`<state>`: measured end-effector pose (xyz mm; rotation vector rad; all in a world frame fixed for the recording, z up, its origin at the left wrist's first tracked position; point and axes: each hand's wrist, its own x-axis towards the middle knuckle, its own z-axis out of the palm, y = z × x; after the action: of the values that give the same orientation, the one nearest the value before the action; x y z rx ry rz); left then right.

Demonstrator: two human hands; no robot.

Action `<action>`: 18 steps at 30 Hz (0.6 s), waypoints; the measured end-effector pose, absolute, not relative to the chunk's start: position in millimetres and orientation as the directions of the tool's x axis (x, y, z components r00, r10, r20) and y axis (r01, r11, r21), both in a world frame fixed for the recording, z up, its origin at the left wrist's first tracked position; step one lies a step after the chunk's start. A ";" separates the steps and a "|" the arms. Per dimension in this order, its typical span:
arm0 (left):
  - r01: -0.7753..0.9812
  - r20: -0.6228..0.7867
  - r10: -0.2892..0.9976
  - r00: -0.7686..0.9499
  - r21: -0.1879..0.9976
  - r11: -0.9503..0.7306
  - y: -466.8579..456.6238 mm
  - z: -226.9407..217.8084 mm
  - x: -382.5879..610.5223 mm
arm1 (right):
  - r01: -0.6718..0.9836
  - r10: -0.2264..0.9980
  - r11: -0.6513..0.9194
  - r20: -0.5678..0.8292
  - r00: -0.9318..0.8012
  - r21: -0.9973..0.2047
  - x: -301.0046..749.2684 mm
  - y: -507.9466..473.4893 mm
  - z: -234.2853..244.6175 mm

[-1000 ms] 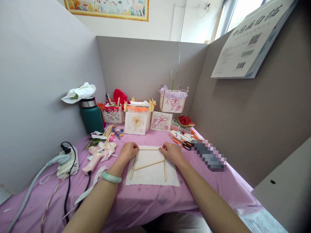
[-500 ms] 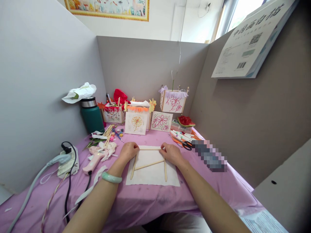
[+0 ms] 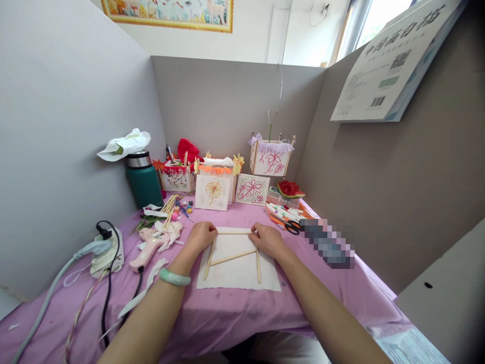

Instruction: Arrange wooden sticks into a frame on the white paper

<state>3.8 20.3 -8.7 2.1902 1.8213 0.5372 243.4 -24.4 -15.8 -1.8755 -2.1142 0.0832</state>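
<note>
I see purple cloth (image 3: pixel 246 316) between the glue gun (image 3: pixel 147 254) and the white sheet (image 3: pixel 235 278), then more out to the scissors (image 3: pixel 292 227). On the sheet, four pale sticks (image 3: pixel 233 258) form a lopsided frame; left hand (image 3: pixel 200 236) and right hand (image 3: pixel 268 239) pinch the far stick's (image 3: pixel 234 233) ends, unmoved since a second ago.

Pixelated object (image 3: pixel 328 245) at four o'clock, framed picture (image 3: pixel 166 14) cropped at eleven, stick (image 3: pixel 234 233) at six, ends hidden by fingertips (image 3: pixel 212 229)
</note>
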 end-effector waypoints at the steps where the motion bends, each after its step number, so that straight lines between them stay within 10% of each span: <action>1: 0.890 0.126 0.980 0.156 0.412 -0.194 20.4 -8.9 3.7 | 0.957 0.975 0.152 0.197 -0.104 -0.247 243.5 -24.4 -16.0; 18: 0.885 0.135 0.978 0.161 0.418 -0.204 20.3 -10.2 3.7 | 0.972 0.983 0.019 0.182 0.024 -0.236 245.1 -21.3 -18.0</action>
<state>3.7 20.3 -10.2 2.1960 1.8071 0.5552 245.1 -21.3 -18.0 -2.0118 -2.0067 0.0551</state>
